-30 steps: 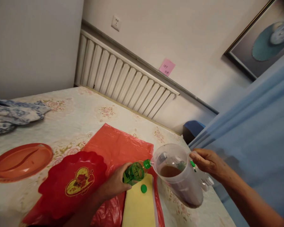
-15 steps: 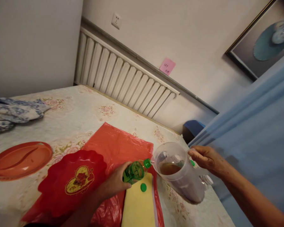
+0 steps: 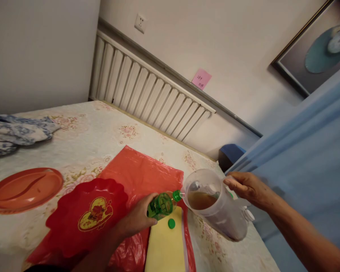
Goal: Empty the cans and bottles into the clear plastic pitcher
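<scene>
My left hand (image 3: pixel 138 217) is wrapped round a green-labelled bottle (image 3: pixel 160 206), tilted with its green neck toward the right. The spout of a translucent pitcher (image 3: pixel 223 219) meets the bottle's mouth. Brown liquid (image 3: pixel 202 200) lies inside the tipped pitcher. My right hand (image 3: pixel 243 187) is closed on the pitcher's handle, which is mostly hidden. Below the bottle, a green cap (image 3: pixel 171 223) rests on a folded yellow cloth (image 3: pixel 166 249).
A scalloped red tray (image 3: pixel 65 211) sits on red plastic (image 3: pixel 141 166), beside an orange oval lid (image 3: pixel 25 189). Patterned fabric (image 3: pixel 19 132) lies at the far left. Behind the pitcher is a white-capped bottle (image 3: pixel 248 215); a blue curtain (image 3: pixel 308 170) hangs at the right.
The pitcher has tipped slightly further, its base rising a little to the right. My left hand and the bottle have hardly moved.
</scene>
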A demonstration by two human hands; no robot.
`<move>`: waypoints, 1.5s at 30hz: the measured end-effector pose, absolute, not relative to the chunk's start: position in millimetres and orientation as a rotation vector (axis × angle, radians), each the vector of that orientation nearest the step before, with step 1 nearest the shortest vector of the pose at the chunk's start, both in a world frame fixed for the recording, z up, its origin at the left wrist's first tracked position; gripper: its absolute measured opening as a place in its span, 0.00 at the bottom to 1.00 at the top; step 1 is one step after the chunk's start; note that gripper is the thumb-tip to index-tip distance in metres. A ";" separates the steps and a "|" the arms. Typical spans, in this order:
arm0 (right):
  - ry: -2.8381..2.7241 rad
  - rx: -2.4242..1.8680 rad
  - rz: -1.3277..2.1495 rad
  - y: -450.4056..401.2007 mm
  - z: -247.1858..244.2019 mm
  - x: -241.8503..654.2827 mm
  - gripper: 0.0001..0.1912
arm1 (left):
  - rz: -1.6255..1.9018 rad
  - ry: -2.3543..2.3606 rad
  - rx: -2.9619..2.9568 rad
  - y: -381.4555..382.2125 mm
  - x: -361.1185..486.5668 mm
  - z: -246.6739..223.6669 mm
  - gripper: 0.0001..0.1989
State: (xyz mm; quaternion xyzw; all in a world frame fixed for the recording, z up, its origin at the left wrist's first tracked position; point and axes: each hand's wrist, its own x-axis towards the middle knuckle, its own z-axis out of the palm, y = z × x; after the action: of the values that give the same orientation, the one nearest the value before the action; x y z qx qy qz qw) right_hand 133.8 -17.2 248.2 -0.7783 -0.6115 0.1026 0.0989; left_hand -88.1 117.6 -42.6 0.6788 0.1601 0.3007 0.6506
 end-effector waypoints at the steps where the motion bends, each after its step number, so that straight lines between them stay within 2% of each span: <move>1: -1.819 -2.304 0.301 -16.7 248.6 134.1 0.27 | 0.684 0.364 1.547 117.6 -88.0 -42.2 0.38; 16: -1.905 -2.292 0.277 -9.4 255.8 130.5 0.27 | 0.690 0.382 1.588 115.1 -89.1 -33.4 0.35; 45: -1.955 -2.314 0.297 -5.3 261.7 129.9 0.27 | 0.684 0.412 1.597 114.0 -91.4 -32.7 0.37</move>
State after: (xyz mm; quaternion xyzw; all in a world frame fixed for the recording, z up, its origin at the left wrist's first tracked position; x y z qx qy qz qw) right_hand 129.9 -5.3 261.7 -0.7594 -0.6414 0.0974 0.0490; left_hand -91.4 114.0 -32.7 0.6965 0.1795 0.2985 0.6273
